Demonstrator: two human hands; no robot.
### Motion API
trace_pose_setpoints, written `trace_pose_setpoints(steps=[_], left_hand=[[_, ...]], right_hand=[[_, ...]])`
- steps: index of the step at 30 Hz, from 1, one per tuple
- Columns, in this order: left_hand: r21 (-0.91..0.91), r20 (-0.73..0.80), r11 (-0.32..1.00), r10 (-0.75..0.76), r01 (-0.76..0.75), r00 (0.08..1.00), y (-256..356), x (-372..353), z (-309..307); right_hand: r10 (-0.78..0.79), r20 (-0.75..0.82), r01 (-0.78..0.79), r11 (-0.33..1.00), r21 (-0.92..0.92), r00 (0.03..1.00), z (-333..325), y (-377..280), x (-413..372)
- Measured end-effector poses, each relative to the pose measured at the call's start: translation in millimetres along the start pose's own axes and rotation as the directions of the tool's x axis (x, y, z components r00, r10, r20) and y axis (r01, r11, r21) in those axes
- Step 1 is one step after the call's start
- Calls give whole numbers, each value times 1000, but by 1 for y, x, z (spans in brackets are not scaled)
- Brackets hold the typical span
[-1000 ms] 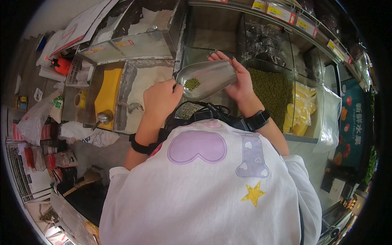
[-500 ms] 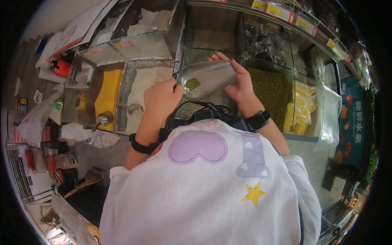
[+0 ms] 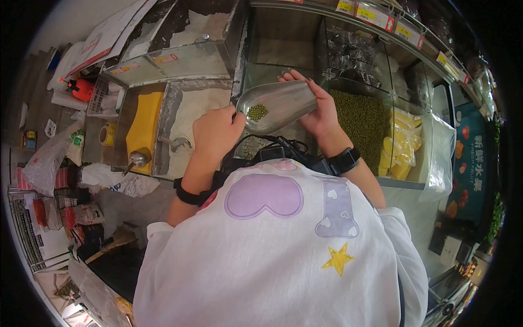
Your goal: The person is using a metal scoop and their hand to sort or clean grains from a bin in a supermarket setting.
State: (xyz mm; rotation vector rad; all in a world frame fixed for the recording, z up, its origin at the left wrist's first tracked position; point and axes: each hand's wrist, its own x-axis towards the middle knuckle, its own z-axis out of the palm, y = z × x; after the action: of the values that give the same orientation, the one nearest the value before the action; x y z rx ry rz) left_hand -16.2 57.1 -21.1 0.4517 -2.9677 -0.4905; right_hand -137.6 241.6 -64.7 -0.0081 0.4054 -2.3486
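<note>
A metal scoop (image 3: 286,103) is held level in front of my chest, with a small cluster of green mung beans (image 3: 257,112) lying near its back end. My left hand (image 3: 219,129) is closed around the handle end at the left, so the handle itself is hidden. At the scoop's wide mouth, my right hand (image 3: 320,111) supports the metal from below and the side, its fingertips showing past the far edge. To the right of this hand is a bin of mung beans (image 3: 357,122).
White flour (image 3: 201,109) and yellow meal (image 3: 144,122) fill bins at the left; a metal ladle (image 3: 139,158) rests at the yellow one. Yellow packets (image 3: 404,141) and dark bagged goods (image 3: 353,57) occupy bins at the right. A price-tag rail (image 3: 376,16) runs along the top.
</note>
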Motion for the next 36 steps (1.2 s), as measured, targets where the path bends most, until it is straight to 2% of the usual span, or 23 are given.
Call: trace_pose_setpoints(steps=[4,5,6,10,12,16,19,21,22,23,24,25,27,28,30,31,33,34,36], left_hand=[[-8,-27,1000,2,-3,1000,-2,0,2],[-9,-26,1000,2,-2,1000,-2,0,2],[-5,-20,1000,-11,11,1000,-3,0,1],[-13,-15,999,-49,49,999,-7,-1,0],[-9,-9,998,-56,55,998,-9,-3,0],[-4,9,998,-66,66,998,-10,-4,0],[1,10,997,-77,77,997,-13,-4,3],[-19,-7,996,-90,90,996,-15,-5,2],[-37,-23,994,-102,101,995,-16,-5,1],[-38,-23,994,-101,100,995,-18,-5,1],[-64,-39,992,-112,109,993,-20,-6,0],[-91,-55,989,-122,117,991,-22,-6,0],[-99,-42,987,-130,126,991,-22,-7,-2],[-109,-32,985,-136,132,990,-22,-7,-3],[-100,-29,988,-120,117,992,-19,-8,-4],[-92,-29,991,-103,100,994,-17,-8,-4],[-85,-28,992,-97,94,995,-15,-8,-4],[-78,-29,993,-90,88,996,-14,-8,-4],[-77,-30,993,-88,86,996,-14,-8,-3]], right_hand=[[-13,-59,15,999,42,998,-8,0,4],[-2,-294,20,998,58,956,-14,-1,6],[13,-512,29,997,73,859,-20,-1,9],[39,-591,37,993,116,806,-37,2,13],[12,-535,6,999,32,845,-34,4,8],[41,-460,-4,997,81,887,-29,3,7],[-16,-398,11,1000,-14,917,-21,2,5],[-93,-407,158,979,128,909,-17,0,4],[-93,-407,158,979,128,909,-36,-2,8],[-105,-55,118,940,320,993,-70,-7,14],[-168,297,7,879,476,940,-72,-8,14],[-168,297,7,879,476,940,-73,-10,15],[-82,496,-182,869,461,864,-66,-14,15],[-82,496,-182,869,461,864,-63,-14,14],[-143,178,30,852,522,974,-57,-12,9],[-144,176,32,852,523,974,-47,-11,7],[-211,68,168,903,395,975,-27,-9,6],[-212,68,169,903,395,975,-28,-9,7],[-226,167,146,909,391,960,-31,-8,8]])
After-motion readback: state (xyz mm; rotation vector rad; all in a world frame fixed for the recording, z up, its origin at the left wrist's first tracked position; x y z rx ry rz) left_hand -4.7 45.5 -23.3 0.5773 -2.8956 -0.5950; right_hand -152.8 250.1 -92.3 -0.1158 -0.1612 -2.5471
